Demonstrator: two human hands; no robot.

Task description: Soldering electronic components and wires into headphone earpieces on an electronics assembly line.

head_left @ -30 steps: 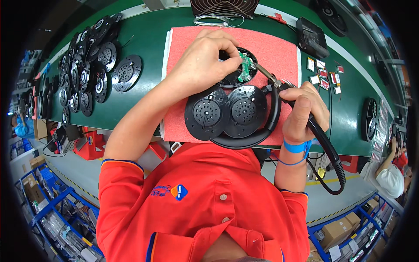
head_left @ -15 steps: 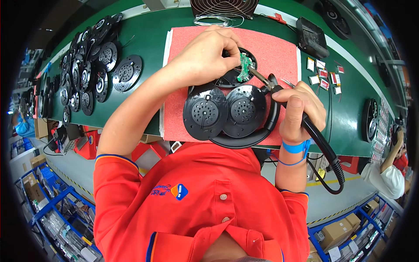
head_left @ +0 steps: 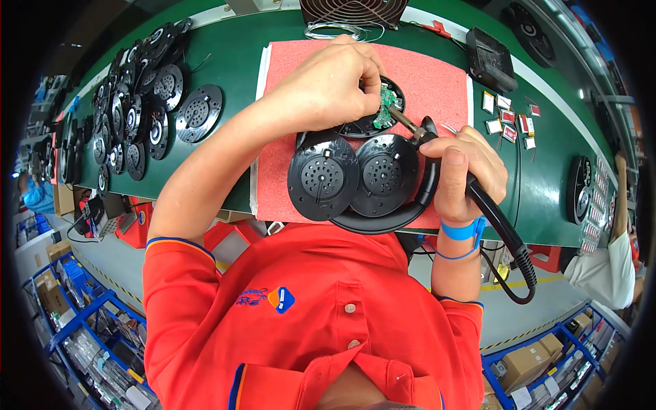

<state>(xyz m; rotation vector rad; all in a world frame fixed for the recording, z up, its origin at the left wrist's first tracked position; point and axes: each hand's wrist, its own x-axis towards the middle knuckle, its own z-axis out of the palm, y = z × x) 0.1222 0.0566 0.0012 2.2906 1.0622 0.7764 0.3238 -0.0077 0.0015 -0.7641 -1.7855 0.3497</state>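
Observation:
My right hand (head_left: 473,171) grips a soldering iron (head_left: 497,210) by its black handle, the metal tip reaching to a green circuit board (head_left: 387,101). That board lies in an open round black headphone cup (head_left: 357,128). Over the cup's left side, my left hand (head_left: 335,85) is closed in a pinch beside the board; what its fingertips hold is hidden. Nearer me lie two round black speaker plates (head_left: 323,176) with small holes, and a curved black headband (head_left: 383,222) runs below them. A thin silver point (head_left: 449,128) shows just beyond my right fingers.
A pink mat (head_left: 437,75) lies under the work on a green table (head_left: 232,61). Several black speaker plates (head_left: 135,109) are heaped at left. At right are small battery packs (head_left: 508,116) and a black tray (head_left: 490,60). A fan grille (head_left: 352,12) and coiled wire (head_left: 335,31) sit behind.
My left hand has shifted slightly right and away from me over the cup. The iron's handle has moved a little left, its tip still at the board. At far right a co-worker's arm has moved.

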